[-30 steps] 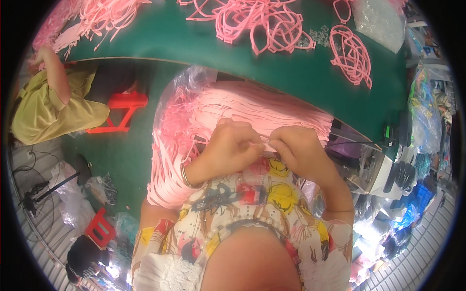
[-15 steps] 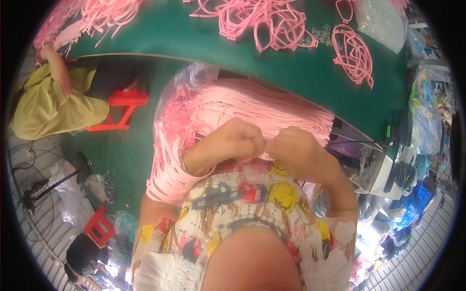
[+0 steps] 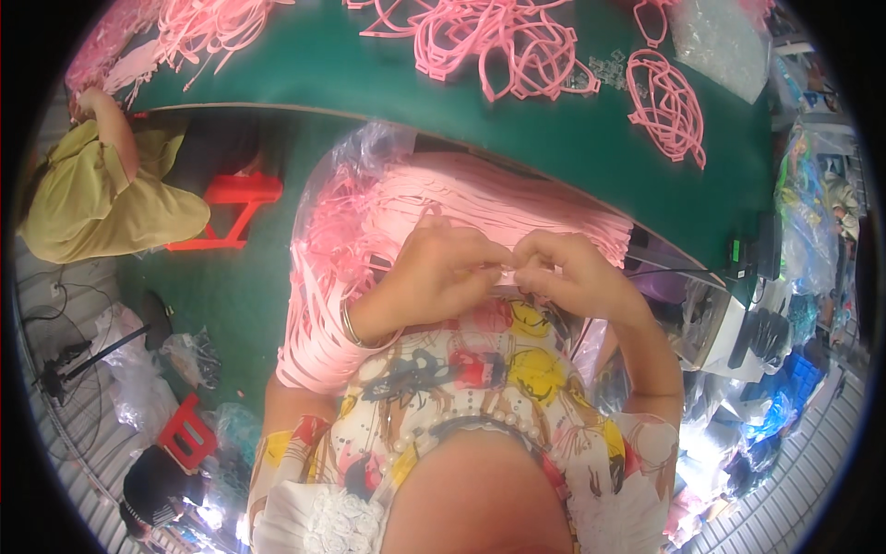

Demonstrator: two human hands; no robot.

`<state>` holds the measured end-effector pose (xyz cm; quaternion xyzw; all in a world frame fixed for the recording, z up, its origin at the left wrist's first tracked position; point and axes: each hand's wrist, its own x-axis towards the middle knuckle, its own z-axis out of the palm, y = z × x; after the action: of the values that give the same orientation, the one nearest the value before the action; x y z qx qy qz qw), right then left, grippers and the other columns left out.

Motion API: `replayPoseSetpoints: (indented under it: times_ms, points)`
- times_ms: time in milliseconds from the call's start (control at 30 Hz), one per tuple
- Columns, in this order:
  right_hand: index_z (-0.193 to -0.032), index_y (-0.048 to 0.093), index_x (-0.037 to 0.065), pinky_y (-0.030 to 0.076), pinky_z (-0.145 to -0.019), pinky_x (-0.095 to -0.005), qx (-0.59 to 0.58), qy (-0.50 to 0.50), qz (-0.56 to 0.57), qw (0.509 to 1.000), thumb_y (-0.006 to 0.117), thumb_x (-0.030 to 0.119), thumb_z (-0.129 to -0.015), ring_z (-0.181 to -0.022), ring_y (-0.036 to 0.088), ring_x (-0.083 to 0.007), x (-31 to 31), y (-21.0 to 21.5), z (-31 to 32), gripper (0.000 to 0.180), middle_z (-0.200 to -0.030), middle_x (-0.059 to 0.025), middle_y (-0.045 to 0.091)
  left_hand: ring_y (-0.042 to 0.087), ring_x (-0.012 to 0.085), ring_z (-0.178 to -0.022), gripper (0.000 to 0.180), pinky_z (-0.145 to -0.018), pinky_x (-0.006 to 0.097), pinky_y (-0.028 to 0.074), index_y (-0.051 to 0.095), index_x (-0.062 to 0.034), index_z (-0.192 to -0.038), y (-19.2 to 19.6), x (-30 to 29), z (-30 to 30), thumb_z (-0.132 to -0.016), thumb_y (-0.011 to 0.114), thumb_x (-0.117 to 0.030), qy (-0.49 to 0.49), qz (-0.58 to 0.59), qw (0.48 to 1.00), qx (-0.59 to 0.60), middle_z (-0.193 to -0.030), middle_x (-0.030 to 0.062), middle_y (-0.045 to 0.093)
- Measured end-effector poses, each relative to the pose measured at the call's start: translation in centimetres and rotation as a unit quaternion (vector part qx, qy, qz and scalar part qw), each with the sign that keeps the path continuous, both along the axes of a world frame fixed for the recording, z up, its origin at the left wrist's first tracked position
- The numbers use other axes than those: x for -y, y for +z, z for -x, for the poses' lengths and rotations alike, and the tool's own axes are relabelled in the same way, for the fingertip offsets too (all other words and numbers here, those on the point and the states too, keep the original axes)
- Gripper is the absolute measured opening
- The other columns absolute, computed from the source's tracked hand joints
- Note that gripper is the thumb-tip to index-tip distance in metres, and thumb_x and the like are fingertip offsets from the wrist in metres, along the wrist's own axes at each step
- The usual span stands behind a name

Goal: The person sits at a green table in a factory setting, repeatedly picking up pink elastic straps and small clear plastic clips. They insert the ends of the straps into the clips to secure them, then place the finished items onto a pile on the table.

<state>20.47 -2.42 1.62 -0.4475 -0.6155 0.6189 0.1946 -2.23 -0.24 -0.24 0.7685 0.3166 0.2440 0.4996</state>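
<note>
two hands, the left hand (image 3: 443, 272) and the right hand (image 3: 574, 272), meet at their fingertips, each with thumb and forefinger pinching a small pale piece (image 3: 507, 276) mostly hidden between them. just beyond the hands lies a pile of pink straps (image 3: 508, 198), filling the space up to the curved edge of the green table (image 3: 591, 138). nearer the body, a printed garment (image 3: 480, 355) sits close below both hands, leaving little depth there. to the left, past the draped straps (image 3: 312, 360) hung over the left forearm, a broad stretch of green floor (image 3: 221, 342) runs toward a red stool (image 3: 245, 189).

the piled straps are flat, matte and soft-looking, lying mostly side by side; those on the forearm hang in long loops. a crinkled, clear plastic bag (image 3: 355, 152) stands left of the pile. farther beyond, on the smooth tabletop, rounded pink loops (image 3: 438, 51) tangle beside tiny transparent pieces (image 3: 607, 71).
</note>
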Motion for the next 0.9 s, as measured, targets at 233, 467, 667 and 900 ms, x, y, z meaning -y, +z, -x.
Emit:
replayPoseSetpoints:
  times_ms: [233, 467, 667, 900]
  points:
    - [-0.087, 0.064, -0.001, 0.047, -0.056, -0.0311, 0.041, -0.011, 0.081, 0.996, 0.057, 0.014, -0.086, -0.059, 0.059, -0.0146, -0.8, 0.3, 0.5, 0.017, -0.070, -0.0106, 0.062, 0.065, 0.0219, -0.079, 0.020, -0.072, 0.030, 0.042, 0.069, -0.0042, -0.095, -0.3, 0.0, -0.4, -0.075, 0.071, -0.010, 0.055, -0.060, 0.996, 0.032, -0.090, 0.0099, 0.069]
    - [-0.086, 0.064, 0.001, 0.048, -0.060, -0.0331, 0.004, -0.058, -0.105, 0.993, 0.059, 0.010, -0.083, -0.066, 0.062, -0.0181, -0.2, 0.1, 1.1, 0.011, -0.073, -0.0122, 0.063, 0.063, 0.0244, -0.077, 0.021, -0.074, 0.033, 0.043, 0.069, -0.0035, -0.093, 0.6, 0.4, -0.4, -0.075, 0.073, -0.014, 0.097, -0.038, 0.994, 0.042, -0.084, 0.0097, 0.068]
    - [-0.081, 0.062, 0.003, 0.045, -0.063, -0.0383, 0.082, -0.115, -0.375, 0.916, 0.064, 0.005, -0.078, -0.065, 0.061, -0.0285, 0.0, -1.7, 1.9, 0.004, -0.072, -0.0111, 0.062, 0.061, 0.0103, -0.082, 0.018, -0.071, 0.025, 0.047, 0.069, 0.0009, -0.096, -0.4, 0.9, -1.1, -0.082, 0.070, -0.010, 0.141, 0.192, 0.966, 0.102, -0.088, 0.0084, 0.069]
    - [-0.080, 0.061, 0.003, 0.043, -0.061, -0.0383, 0.086, -0.120, -0.418, 0.896, 0.067, 0.002, -0.073, -0.061, 0.057, -0.0282, 0.4, -1.4, 2.0, 0.009, -0.068, -0.0099, 0.059, 0.059, 0.0121, -0.059, 0.018, -0.054, 0.026, 0.045, 0.066, 0.0030, -0.091, 0.3, 1.2, -2.6, -0.082, 0.069, -0.012, 0.224, 0.312, 0.908, 0.165, -0.076, 0.0087, 0.067]
